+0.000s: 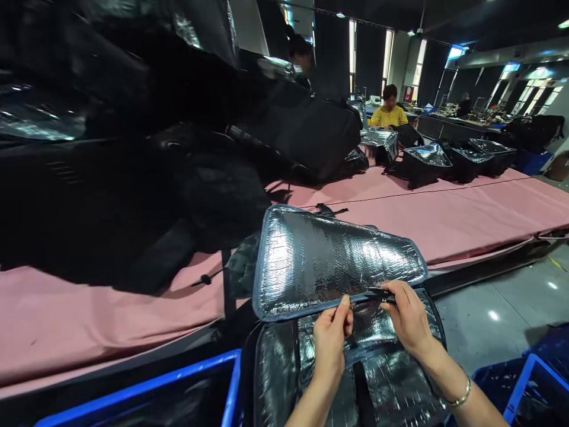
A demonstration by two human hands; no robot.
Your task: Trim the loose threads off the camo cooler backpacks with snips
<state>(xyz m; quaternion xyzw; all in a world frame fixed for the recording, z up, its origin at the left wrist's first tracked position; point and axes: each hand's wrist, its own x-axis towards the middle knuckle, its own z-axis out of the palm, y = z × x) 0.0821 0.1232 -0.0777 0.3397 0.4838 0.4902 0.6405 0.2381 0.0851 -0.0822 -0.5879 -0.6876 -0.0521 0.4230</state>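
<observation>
A silver foil-lined flap (329, 255) with dark blue edge binding stands raised from an insulated bag (386, 379), whose foil-lined inside lies below it. Between thumb and fingers, my left hand (331, 338) pinches the flap's bound lower edge. My right hand (409, 317) is closed around small black thread snips (377, 292), their dark tips pointing left along the same binding. The gap between the two hands is short. Part of the snips is hidden by my right fingers.
A pink-covered table (471, 219) runs behind the bag. Black bags (111, 196) pile high on the left, and foil-topped bags (429, 155) stand farther back. Blue crates (235, 379) flank me at both lower sides. A person in a yellow top (393, 117) sits beyond the table.
</observation>
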